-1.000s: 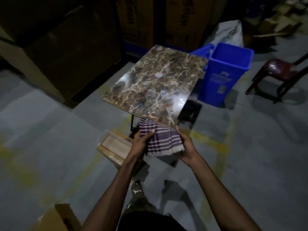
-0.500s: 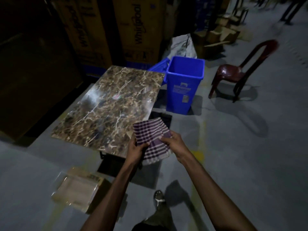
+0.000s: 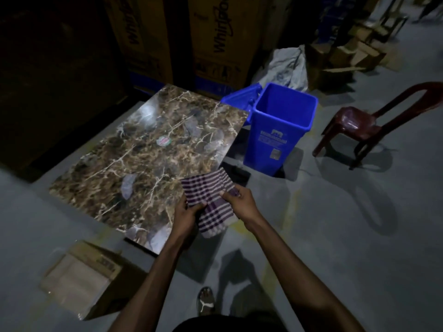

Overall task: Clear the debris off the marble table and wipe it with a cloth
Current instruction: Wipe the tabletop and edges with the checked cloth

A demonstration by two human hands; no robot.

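A dim storeroom with a grey concrete floor and tall cardboard cartons at the back holds a low brown marble tabletop [image 3: 143, 164]. The checked purple and white cloth [image 3: 211, 202] is in the air, just above the near right corner of this tabletop, folded in several layers. The left hand [image 3: 187, 215] grips its lower left edge with curled fingers, and the right hand [image 3: 239, 203] pinches its right side between thumb and fingers.

On the marble I see no loose debris, so I judge the clearing part is done or almost done. A small round sticker [image 3: 163, 141] sits near the middle, and some pale dull patches are spread over the surface; whether they are dust or reflections I cannot tell. The wiping seems not yet begun, because the cloth does not touch the stone.

Just beside the far right corner stands an open blue bin [image 3: 275, 140], and further right a dark red plastic chair [image 3: 354, 125]. A flat cardboard box [image 3: 79, 279] lies on the floor near the tabletop's near edge.
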